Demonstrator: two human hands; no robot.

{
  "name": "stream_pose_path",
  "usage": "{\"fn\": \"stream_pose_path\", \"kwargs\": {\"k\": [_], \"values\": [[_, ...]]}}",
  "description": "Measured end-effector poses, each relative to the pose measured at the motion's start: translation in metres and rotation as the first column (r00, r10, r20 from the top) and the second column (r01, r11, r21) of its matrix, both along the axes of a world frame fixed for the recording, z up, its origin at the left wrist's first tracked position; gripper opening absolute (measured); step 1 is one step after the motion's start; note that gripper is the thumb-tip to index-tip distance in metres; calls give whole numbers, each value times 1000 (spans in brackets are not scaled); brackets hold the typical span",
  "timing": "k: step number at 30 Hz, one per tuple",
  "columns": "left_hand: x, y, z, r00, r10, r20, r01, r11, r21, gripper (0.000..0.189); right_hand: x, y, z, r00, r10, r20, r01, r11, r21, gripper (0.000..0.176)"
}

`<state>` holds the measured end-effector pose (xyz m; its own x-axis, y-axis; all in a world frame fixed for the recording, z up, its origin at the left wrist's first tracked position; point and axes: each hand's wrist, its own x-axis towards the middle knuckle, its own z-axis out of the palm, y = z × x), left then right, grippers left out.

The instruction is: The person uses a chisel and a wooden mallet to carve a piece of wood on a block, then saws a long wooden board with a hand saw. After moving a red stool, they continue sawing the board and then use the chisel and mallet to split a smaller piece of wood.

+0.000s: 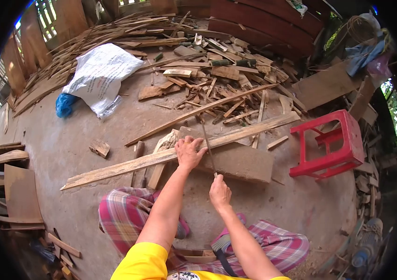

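Observation:
My left hand bears down on a long, rough wooden plank, its fingers curled over the far edge and the thumb along the near side. In my right hand is the handle of a handsaw, closed in the fingers. The narrow handsaw blade is seen nearly edge-on and lies across the plank, just right of my left hand; its teeth cannot be made out. Under the plank sits a thick wooden block. A pale, rough wood chunk touches the plank's far side.
A red plastic stool lies tipped over at the right. Beyond the block, a pile of scrap wood and a long strip cover the floor. A white sack lies back left. Boards lean at the left edge.

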<state>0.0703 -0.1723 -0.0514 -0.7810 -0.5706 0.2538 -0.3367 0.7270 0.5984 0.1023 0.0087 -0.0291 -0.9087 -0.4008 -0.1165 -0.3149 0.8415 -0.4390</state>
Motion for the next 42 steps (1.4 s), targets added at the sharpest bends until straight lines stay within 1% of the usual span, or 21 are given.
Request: {"fn": "stream_pose_path", "kwargs": {"k": [3,7,9,13,15,19,21,25,27,28,30,31,33,35,38,40,41,42], "values": [[0,-4,4,999,2,35,-4,999,42,36,0,2,2,998,11,-58,-10,1000,17,18],[-3,-5,5,996,3,88,-10,997,80,38,-1,5,2,997,16,-70,-12,998,54,17],[-4,-4,6,995,16,95,-23,997,69,38,-2,7,0,996,40,-83,-36,998,43,18],[-4,-1,7,995,28,98,-33,998,49,39,-4,10,-1,996,27,-89,-25,999,20,18],[-5,-2,6,995,31,94,-35,999,40,40,-4,12,0,997,21,-78,-17,999,51,18],[-5,1,5,996,31,85,-34,999,40,41,-6,16,4,996,33,-87,-28,998,51,18],[-6,1,5,995,30,90,-33,999,39,41,-5,18,5,994,29,-102,-18,994,105,18],[-6,2,5,995,37,96,-41,998,41,42,-1,20,4,994,33,-100,-22,993,114,17],[-6,1,7,994,34,103,-39,998,46,41,0,16,7,996,38,-82,-24,986,168,17],[-6,1,9,994,32,109,-38,998,52,39,-1,13,10,996,40,-81,-26,986,167,17],[-7,2,5,994,46,98,-51,997,54,36,-11,5,13,999,33,2,-33,976,213,14],[-8,2,4,995,56,88,-62,996,57,33,-21,-3,10,999,35,3,-35,976,213,14],[-8,2,1,994,62,84,-68,996,63,32,-37,-20,1,996,91,-21,-86,979,182,12],[-9,2,1,995,68,79,-73,995,69,31,-38,-23,0,996,90,-14,-86,977,194,11],[-10,1,0,991,90,103,-92,996,18,32,-29,-11,2,995,99,-16,-93,975,204,12],[-9,-1,1,990,18,141,-22,999,27,31,-15,4,5,996,91,-6,-88,977,193,17],[-8,-2,1,990,2,143,-5,1000,19,31,-14,3,5,997,67,44,-75,974,214,18],[-9,-3,2,989,12,146,-15,1000,22,31,-17,-3,1,996,77,47,-86,972,217,18]]}}
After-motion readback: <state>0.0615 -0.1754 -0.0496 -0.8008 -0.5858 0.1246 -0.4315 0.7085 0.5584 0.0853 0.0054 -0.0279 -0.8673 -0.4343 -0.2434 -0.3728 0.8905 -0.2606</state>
